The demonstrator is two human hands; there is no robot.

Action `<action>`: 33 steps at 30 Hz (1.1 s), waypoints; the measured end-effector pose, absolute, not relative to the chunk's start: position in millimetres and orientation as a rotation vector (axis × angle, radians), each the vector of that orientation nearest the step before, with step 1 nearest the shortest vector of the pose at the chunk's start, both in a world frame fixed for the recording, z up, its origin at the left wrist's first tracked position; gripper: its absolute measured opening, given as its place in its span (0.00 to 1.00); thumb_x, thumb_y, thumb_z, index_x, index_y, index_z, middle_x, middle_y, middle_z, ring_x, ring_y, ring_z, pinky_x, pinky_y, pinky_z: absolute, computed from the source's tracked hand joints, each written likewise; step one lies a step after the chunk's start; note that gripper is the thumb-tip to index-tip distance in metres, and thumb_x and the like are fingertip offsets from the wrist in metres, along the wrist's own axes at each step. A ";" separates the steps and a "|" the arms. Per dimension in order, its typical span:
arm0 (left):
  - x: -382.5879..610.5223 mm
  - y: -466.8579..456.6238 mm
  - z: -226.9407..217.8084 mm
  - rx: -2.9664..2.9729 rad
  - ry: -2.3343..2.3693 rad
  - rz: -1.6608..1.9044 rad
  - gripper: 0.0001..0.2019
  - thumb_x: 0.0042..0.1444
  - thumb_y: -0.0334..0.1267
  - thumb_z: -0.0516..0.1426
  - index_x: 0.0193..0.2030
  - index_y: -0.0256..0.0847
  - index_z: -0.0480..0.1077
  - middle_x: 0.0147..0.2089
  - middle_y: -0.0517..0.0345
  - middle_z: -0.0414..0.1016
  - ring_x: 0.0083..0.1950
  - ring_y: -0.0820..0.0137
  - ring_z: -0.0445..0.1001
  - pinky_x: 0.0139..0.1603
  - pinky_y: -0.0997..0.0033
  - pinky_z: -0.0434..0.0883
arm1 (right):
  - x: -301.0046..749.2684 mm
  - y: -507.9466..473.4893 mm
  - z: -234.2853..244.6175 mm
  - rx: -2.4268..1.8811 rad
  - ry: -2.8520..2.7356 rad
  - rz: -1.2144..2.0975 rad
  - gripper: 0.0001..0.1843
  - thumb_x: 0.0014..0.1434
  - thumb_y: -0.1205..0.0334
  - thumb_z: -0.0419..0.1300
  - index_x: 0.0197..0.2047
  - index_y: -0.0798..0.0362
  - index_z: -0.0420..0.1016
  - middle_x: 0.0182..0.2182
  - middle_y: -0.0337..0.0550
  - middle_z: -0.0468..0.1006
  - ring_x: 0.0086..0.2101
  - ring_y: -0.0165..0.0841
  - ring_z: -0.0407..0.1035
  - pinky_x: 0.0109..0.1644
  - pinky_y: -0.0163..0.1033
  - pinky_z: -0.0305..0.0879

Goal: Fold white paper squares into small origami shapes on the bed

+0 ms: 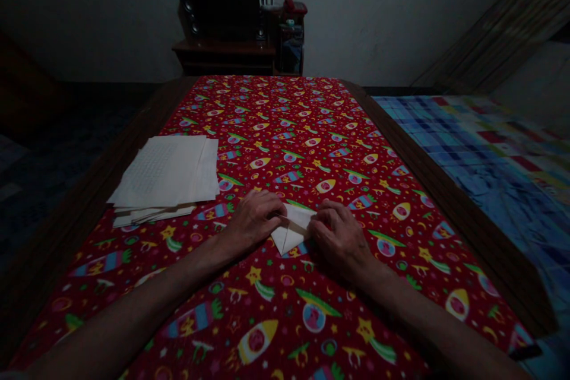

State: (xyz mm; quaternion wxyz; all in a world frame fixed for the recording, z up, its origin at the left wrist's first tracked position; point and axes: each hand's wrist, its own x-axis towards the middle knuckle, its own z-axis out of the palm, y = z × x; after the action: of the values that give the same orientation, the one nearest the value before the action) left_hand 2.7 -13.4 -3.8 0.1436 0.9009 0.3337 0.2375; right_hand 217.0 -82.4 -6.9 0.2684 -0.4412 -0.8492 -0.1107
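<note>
A small folded piece of white paper (289, 231) lies on the red patterned cloth (285, 314), one pointed corner toward me and a crease running up from it. My left hand (256, 214) grips its left edge, with fingers curled and thumb against the paper. On the opposite side my right hand (338, 234) has its fingers bent and closed on the right edge. Parts of the paper are hidden under the fingers of both hands.
Left of my hands is a stack of written paper sheets (173, 169). The cloth covers a table with a dark wooden edge (427, 208). A black monitor (222, 3) stands on a desk (222, 50) by the far wall. A blue checked bedspread (418, 130) spreads to the right.
</note>
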 end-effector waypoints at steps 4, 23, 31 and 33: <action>-4.9 -15.0 -1.1 2.789 0.825 0.710 0.04 0.59 0.33 0.55 0.35 0.39 0.70 0.36 0.58 0.74 0.40 0.68 0.69 0.44 0.66 0.61 | 220.2 -84.7 -5.1 -1.068 -2.386 -0.220 0.11 0.63 0.70 0.49 0.35 0.58 0.72 0.33 0.51 0.73 0.42 0.38 0.64 0.43 0.43 0.67; -20.3 -54.6 7.0 2.805 0.766 0.416 0.25 0.58 0.25 0.45 0.63 0.36 0.55 0.62 0.48 0.63 0.66 0.64 0.56 0.67 0.51 0.53 | 226.6 -89.4 -0.1 -0.928 -2.505 -0.197 0.11 0.62 0.69 0.50 0.43 0.60 0.71 0.38 0.54 0.75 0.47 0.42 0.63 0.42 0.48 0.66; -5.4 -70.9 3.7 2.862 0.780 0.255 0.27 0.63 0.44 0.48 0.66 0.38 0.49 0.69 0.48 0.50 0.69 0.59 0.49 0.66 0.53 0.54 | 231.6 -93.0 -3.7 -0.984 -2.509 -0.187 0.11 0.61 0.71 0.50 0.44 0.60 0.72 0.39 0.54 0.76 0.47 0.41 0.66 0.46 0.50 0.66; -6.9 -71.8 0.8 2.884 0.770 0.252 0.28 0.63 0.45 0.48 0.66 0.37 0.49 0.69 0.48 0.49 0.69 0.58 0.48 0.66 0.53 0.54 | 229.3 -97.5 -4.5 -1.011 -2.470 -0.175 0.15 0.61 0.72 0.48 0.48 0.60 0.70 0.44 0.54 0.75 0.51 0.41 0.64 0.53 0.53 0.64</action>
State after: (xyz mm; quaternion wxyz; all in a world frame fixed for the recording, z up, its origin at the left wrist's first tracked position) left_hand -6.9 -71.8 0.8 0.0730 0.9602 0.2563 0.0839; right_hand 229.3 -97.5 -4.5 0.2314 -0.3676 -0.8985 -0.0638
